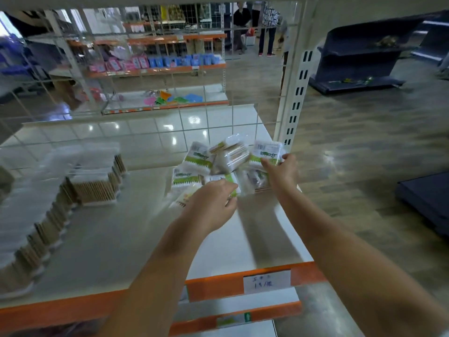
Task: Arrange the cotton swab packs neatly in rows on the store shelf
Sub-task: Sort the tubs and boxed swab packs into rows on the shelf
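Left hand point(213, 199): fingers curled on a pack point(224, 181) in the heap.
Right hand point(281, 170): fingers pinching an upright pack point(267, 150).
Shelf point(121, 234): rows point(94, 186) at left.

Left hand point(213, 198) covers part of pack point(232, 180) beneath, grip unclear. Row of swab packs point(48, 215) at left smeared by blur, cut off by edge. Price label point(266, 281) writing unreadable.

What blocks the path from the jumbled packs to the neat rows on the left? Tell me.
Nothing visible does. Bare shelf lies between the loose pile of packs by the right upright and the lined-up rows. Left hand and right hand each grip a pack already.
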Motion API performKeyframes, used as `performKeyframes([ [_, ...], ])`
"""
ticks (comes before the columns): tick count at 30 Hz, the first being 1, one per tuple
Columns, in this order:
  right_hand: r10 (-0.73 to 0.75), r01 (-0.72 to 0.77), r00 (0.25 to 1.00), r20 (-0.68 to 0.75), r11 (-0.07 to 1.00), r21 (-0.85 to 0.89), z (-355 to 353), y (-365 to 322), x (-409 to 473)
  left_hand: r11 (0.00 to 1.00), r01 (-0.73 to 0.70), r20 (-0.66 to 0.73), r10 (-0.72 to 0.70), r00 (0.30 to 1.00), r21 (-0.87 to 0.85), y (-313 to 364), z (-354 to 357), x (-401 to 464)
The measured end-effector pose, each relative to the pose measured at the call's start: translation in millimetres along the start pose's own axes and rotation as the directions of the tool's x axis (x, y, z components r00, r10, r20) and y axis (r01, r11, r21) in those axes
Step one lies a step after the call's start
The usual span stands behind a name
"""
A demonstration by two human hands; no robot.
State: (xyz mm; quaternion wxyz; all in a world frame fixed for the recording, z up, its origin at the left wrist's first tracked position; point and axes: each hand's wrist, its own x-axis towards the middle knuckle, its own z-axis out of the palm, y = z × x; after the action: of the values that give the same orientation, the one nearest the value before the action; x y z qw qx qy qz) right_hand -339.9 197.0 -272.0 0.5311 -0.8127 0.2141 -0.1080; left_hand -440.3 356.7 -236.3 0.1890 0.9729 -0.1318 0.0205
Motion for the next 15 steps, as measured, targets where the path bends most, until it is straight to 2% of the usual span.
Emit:
performKeyframes([
  [5, 0.015, -0.015, 1.0, 0.016, 1.0, 0.017, 4, 6, -1, 1.0, 0.016, -0.002, -0.016, 1.0, -0.009, 0, 1, 1],
  [15, -0.063, 0.05, 0.998, 0.026, 0.935, 0.35, -9, 14, -13, 0.993, 0.059, -0.002, -0.059, 0.998, -0.098, 4, 4, 3],
])
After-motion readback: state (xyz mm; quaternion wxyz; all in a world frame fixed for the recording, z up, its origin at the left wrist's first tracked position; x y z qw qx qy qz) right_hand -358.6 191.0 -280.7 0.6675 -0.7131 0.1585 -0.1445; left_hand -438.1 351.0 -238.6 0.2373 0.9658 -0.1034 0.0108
